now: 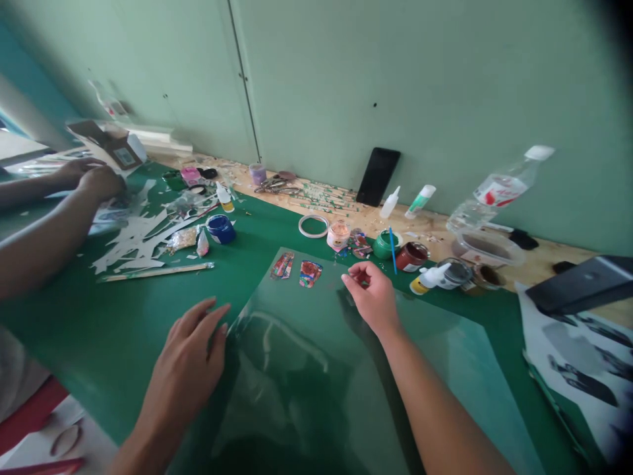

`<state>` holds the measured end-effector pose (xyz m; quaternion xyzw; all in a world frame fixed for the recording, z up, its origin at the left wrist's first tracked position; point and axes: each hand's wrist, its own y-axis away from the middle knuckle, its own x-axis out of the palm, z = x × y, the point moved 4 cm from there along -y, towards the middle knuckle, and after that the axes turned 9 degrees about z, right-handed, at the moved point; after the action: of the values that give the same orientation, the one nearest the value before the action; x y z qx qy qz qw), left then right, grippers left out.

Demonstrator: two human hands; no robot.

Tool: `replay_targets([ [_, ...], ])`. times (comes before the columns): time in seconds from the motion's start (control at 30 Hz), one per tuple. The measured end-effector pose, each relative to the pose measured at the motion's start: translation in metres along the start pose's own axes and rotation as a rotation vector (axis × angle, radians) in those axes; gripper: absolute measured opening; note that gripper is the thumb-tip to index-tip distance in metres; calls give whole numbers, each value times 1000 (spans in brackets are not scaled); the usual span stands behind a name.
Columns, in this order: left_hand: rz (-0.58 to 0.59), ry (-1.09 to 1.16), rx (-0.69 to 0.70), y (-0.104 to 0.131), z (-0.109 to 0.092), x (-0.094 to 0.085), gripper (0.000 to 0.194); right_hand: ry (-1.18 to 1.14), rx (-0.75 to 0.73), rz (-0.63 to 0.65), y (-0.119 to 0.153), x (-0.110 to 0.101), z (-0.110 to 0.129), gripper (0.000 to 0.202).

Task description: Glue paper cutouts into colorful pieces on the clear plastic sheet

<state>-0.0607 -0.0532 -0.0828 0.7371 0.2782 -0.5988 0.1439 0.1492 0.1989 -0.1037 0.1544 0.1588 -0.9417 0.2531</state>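
A clear plastic sheet (306,343) lies on the green table in front of me. Near its far left corner rest two small painted cutouts, a red patterned piece (283,266) and a wider multicoloured piece (310,274). My right hand (374,300) is above the sheet's far edge, right of these pieces, its thumb and fingers pinched together. Something small and dark reddish shows between those fingers, too hidden to name. My left hand (188,359) is at the sheet's left edge, fingers stretched and apart, holding nothing I can see.
Open paint jars, blue (221,228), green (386,245) and dark red (412,256), line the back with glue bottles (429,278). A phone (378,175) leans on the wall. A plastic bottle (499,188) stands right. Another person's hands (96,178) work at left beside paper scraps (131,241).
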Motion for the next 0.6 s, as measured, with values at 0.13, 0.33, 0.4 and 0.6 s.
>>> replay_targets([
  [0.13,-223,169,-82,24,5,10,24,-1,34,58,0,1,1,23],
  [0.33,-319,256,-195,28,3,18,18,-5,35,17,0,-1,4,19],
  [0.4,-329,251,-217,30,5,22,17,-8,33,11,-1,-1,2,18],
  [0.6,-134,240,-111,16,13,17,22,-33,64,37,-2,3,-1,18],
])
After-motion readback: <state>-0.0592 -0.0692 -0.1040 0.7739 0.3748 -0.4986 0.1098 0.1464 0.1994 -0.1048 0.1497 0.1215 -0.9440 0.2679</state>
